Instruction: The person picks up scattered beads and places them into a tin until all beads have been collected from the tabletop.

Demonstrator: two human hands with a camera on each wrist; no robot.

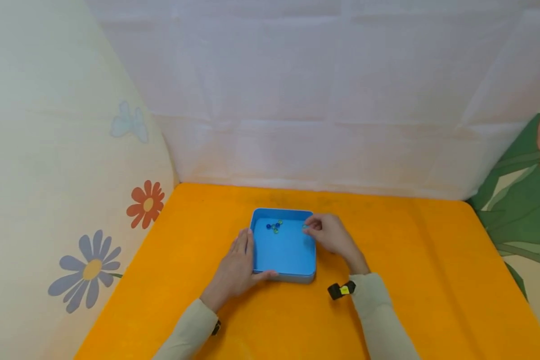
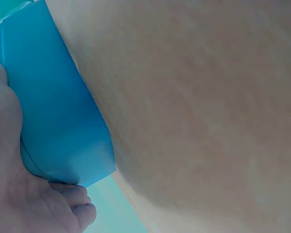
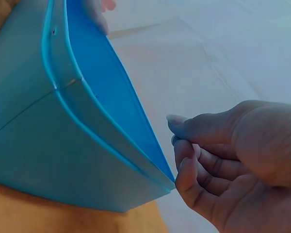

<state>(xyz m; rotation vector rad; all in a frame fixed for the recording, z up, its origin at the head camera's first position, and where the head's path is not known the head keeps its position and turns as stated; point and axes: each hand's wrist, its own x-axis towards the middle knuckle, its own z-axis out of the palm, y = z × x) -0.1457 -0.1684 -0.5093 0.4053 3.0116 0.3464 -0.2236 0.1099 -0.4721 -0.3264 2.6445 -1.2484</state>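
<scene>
A square blue box with low walls stands on the table. Inside, toward the back left, lies a small cluster of glass marbles, some dark blue, some clear greenish. My left hand rests against the box's left wall with straight fingers, its thumb laid along the front rim. At the right wall, my right hand pinches a small clear marble between thumb and fingertips, just over the rim. In the right wrist view the fingertips mostly hide that marble.
An orange cloth covers the table. Behind it hangs a creased white sheet. Panels printed with flowers and leaves border the left and right sides. A dark strap with a yellow tag is on my right wrist.
</scene>
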